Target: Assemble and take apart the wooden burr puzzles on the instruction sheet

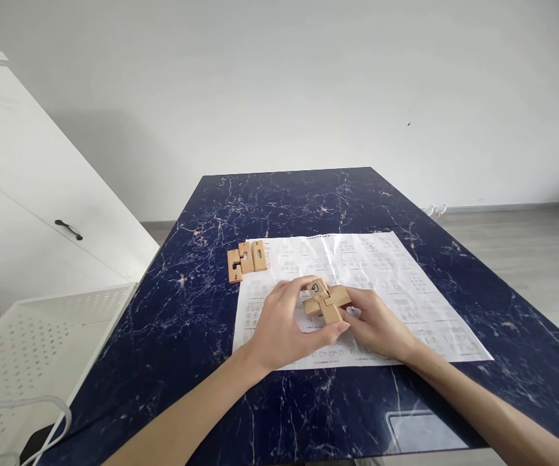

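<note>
Between my two hands is a wooden interlocking puzzle (326, 303), its pale blocks joined in a cross shape with a handwritten mark on the upper block. My left hand (286, 317) grips it from the left, thumb at the lower block and fingers at the top. From the right, my right hand (374, 320) pinches another block; some of its fingers are hidden behind the puzzle. Below lies a creased white instruction sheet (381, 259) printed with small diagrams. Three slotted, numbered wooden pieces (246, 257) lie flat at the sheet's upper left corner.
A dark blue marble-patterned table (284, 200) carries everything. On the left stand a white cabinet (41, 168) and a perforated white shelf (31, 349) with a white cable (26, 402). A grey-white wall (279, 84) rises behind. A pale rectangular shape (422, 430) shows at the table's near edge.
</note>
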{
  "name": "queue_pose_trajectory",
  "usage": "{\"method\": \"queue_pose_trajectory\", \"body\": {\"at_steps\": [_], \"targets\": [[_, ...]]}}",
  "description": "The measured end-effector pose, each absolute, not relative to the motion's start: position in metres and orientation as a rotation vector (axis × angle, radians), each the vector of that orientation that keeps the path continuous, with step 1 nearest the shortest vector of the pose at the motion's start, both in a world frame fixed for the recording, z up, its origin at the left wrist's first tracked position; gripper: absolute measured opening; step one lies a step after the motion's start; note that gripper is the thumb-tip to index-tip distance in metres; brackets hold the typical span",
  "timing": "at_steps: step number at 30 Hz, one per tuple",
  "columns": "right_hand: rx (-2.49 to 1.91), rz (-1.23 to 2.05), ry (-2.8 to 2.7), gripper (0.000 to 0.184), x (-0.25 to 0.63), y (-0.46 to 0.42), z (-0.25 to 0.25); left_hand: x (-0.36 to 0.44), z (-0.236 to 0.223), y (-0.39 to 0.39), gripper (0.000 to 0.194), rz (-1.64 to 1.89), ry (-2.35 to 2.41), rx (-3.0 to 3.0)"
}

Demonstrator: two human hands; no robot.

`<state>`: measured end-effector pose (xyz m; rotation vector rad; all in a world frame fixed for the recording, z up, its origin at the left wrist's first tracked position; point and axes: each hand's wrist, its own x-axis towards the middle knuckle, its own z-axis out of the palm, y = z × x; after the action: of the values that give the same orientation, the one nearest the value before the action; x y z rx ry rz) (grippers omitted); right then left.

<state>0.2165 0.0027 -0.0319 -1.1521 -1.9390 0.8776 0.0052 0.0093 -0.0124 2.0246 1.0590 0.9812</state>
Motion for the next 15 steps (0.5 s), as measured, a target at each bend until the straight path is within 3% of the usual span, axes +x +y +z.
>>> {"method": "queue_pose_trajectory", "body": {"at_steps": [15], "targets": [[-1.155, 0.938, -1.882, 0.018, 0.2149, 0.0034, -0.0335, 0.0068, -0.0138, 0.0097, 0.059, 0.935, 1.035, 1.963]]}}
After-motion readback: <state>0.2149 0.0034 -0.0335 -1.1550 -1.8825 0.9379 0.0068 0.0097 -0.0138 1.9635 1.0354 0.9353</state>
